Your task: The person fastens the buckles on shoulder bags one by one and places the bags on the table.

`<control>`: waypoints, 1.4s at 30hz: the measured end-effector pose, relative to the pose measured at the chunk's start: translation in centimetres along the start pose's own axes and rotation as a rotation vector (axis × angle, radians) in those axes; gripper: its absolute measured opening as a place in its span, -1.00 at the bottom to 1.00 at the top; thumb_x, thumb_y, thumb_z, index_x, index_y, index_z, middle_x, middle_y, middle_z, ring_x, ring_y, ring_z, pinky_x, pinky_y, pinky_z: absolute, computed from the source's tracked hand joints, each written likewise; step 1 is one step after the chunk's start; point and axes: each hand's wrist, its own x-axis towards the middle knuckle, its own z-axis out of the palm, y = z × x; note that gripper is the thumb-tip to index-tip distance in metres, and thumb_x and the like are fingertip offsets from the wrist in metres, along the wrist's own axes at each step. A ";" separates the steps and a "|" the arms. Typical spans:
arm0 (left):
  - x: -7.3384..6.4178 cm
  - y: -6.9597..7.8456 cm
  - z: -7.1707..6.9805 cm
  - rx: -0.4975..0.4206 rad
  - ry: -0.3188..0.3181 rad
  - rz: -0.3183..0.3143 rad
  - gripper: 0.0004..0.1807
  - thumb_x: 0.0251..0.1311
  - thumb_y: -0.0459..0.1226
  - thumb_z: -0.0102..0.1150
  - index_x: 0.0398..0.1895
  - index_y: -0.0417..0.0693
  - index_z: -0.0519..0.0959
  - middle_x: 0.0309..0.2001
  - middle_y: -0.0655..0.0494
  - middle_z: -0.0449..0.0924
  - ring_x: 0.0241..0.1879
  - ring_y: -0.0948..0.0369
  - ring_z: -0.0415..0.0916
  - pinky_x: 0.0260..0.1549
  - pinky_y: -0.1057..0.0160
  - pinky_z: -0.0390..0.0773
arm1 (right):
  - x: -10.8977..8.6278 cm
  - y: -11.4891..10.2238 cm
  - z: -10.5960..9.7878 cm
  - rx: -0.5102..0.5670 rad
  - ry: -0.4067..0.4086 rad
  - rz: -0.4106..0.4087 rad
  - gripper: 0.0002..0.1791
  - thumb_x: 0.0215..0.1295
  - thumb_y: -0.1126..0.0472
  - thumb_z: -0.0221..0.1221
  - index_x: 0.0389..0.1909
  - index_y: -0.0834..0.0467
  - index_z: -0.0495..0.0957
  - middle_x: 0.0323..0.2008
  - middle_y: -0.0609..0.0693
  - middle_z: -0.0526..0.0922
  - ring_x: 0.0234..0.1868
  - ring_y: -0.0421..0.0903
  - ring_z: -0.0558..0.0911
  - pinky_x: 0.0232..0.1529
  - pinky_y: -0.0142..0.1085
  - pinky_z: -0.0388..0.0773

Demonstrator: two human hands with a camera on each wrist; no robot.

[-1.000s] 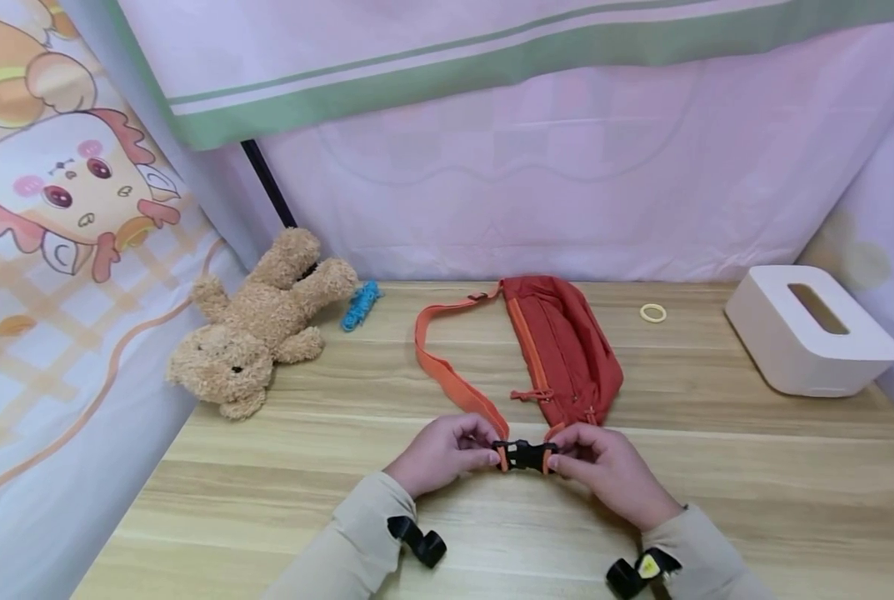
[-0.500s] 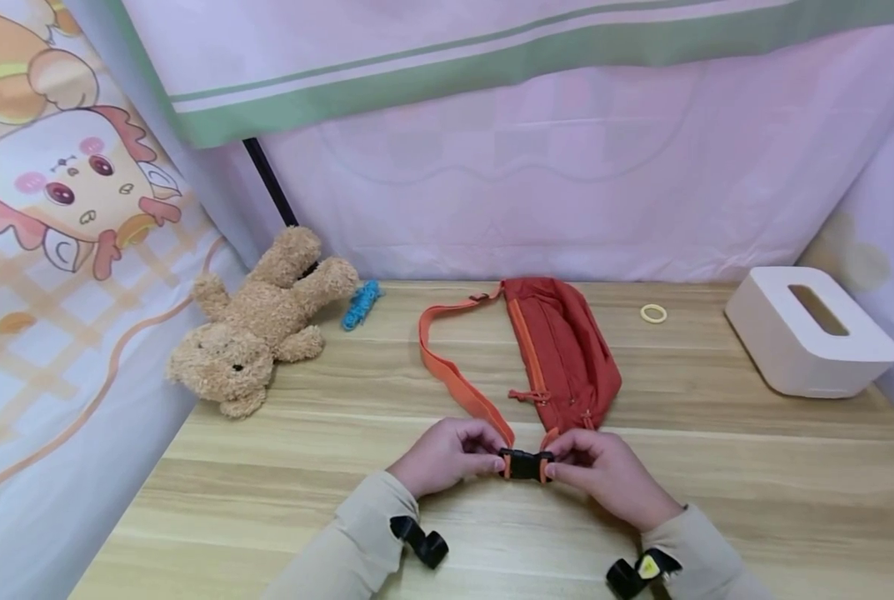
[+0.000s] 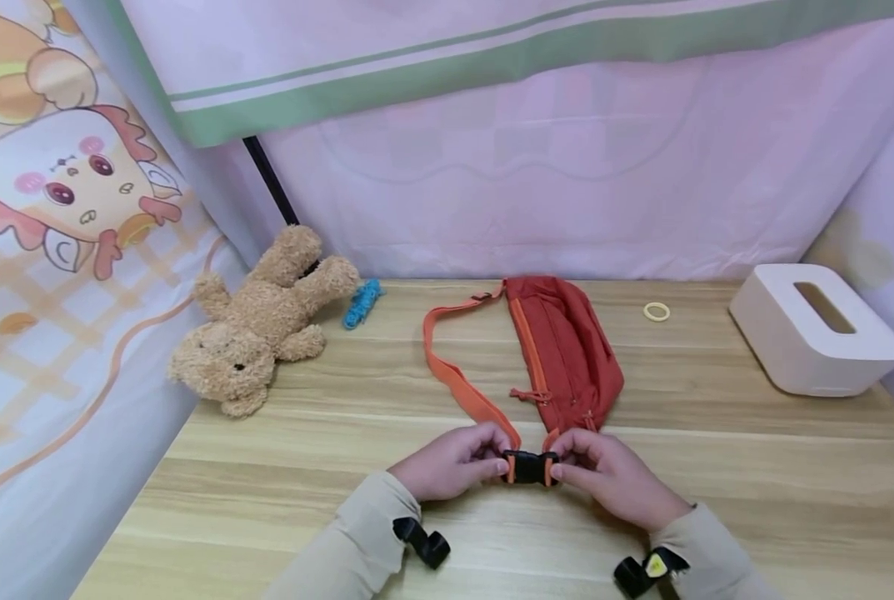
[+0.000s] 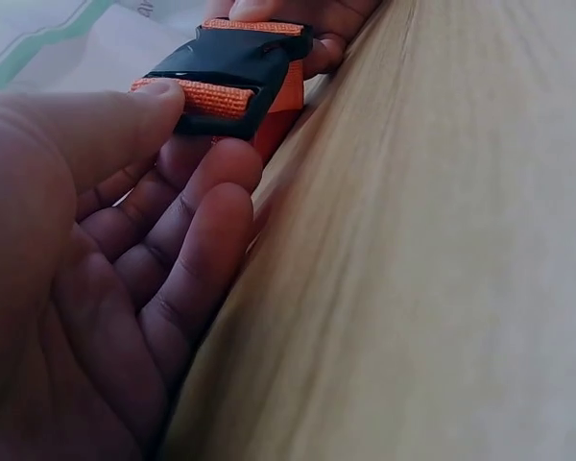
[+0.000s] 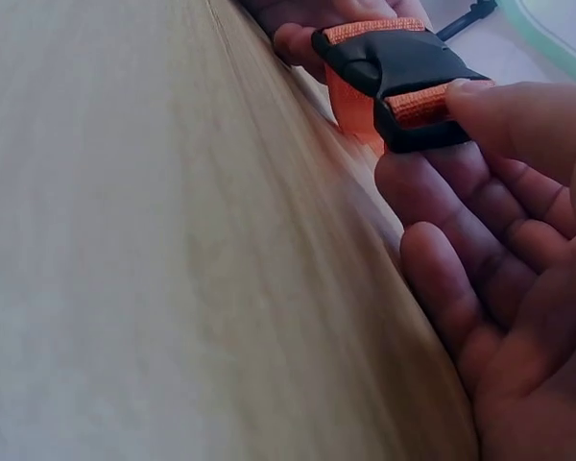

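Observation:
A red waist bag (image 3: pixel 566 350) lies on the table, its orange strap (image 3: pixel 450 375) looping out to the left and forward to a black buckle (image 3: pixel 531 467). The buckle's two halves sit joined, with orange webbing at each end. My left hand (image 3: pixel 457 458) pinches the left end between thumb and fingers; the thumb presses the webbing in the left wrist view. At the opposite end, my right hand (image 3: pixel 615 475) pinches the buckle (image 5: pixel 403 72) the same way. Both wrist views show the buckle held just above the wooden surface.
To the left lies a tan teddy bear (image 3: pixel 259 325), beside a bundle of blue cord (image 3: pixel 362 303). A pale yellow ring (image 3: pixel 656 312) rests right of the bag. A white tissue box (image 3: pixel 817 333) stands at the far right. Printed curtains (image 3: pixel 566 167) hang behind the table.
The two buckle halves have come together; one second ago part of the insert showed between them. Both hands have shifted slightly toward me and right with the buckle.

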 end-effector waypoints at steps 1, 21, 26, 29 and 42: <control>0.0 0.0 0.0 0.008 -0.006 0.006 -0.95 0.47 -0.23 0.09 -0.13 0.01 0.49 -0.34 0.15 0.58 -0.36 0.32 0.51 -0.32 0.38 0.54 | 0.0 0.0 -0.1 0.000 -0.008 0.009 -0.87 0.40 0.12 0.25 -0.23 0.10 0.60 -0.11 0.06 0.61 -0.16 -0.14 0.60 -0.14 -0.35 0.57; 0.3 0.1 -0.1 -0.048 0.034 -0.041 -0.96 0.44 -0.25 0.15 -0.14 0.03 0.52 -0.35 0.12 0.60 -0.42 0.28 0.52 -0.44 0.38 0.51 | 0.0 -0.2 0.2 0.005 0.066 -0.022 -0.88 0.33 0.19 0.31 -0.23 0.15 0.61 -0.06 0.11 0.63 -0.16 -0.19 0.62 -0.19 -0.37 0.59; 0.3 -0.1 0.0 -0.074 0.095 -0.055 -0.96 0.41 -0.24 0.19 -0.15 0.06 0.56 -0.34 0.16 0.61 -0.42 0.26 0.54 -0.46 0.35 0.52 | 0.0 -0.4 0.3 0.027 0.098 0.011 -0.82 0.30 0.19 0.34 -0.18 0.18 0.61 -0.10 0.11 0.64 -0.20 -0.17 0.63 -0.23 -0.35 0.60; 0.3 -0.2 0.1 -0.074 0.119 -0.066 -0.96 0.41 -0.23 0.20 -0.16 0.09 0.57 -0.35 0.16 0.62 -0.43 0.26 0.54 -0.49 0.34 0.52 | 0.0 -0.4 0.3 0.046 0.110 0.027 -0.79 0.29 0.21 0.35 -0.13 0.20 0.60 -0.11 0.13 0.64 -0.22 -0.14 0.63 -0.24 -0.33 0.61; 0.5 0.0 0.3 -0.126 0.177 -0.105 -0.96 0.37 -0.26 0.24 -0.17 0.08 0.60 -0.30 0.16 0.67 -0.37 0.22 0.62 -0.43 0.30 0.61 | 0.0 -0.4 0.5 0.058 0.128 0.031 -0.72 0.29 0.21 0.35 -0.05 0.24 0.59 -0.15 0.14 0.67 -0.20 -0.11 0.67 -0.22 -0.31 0.63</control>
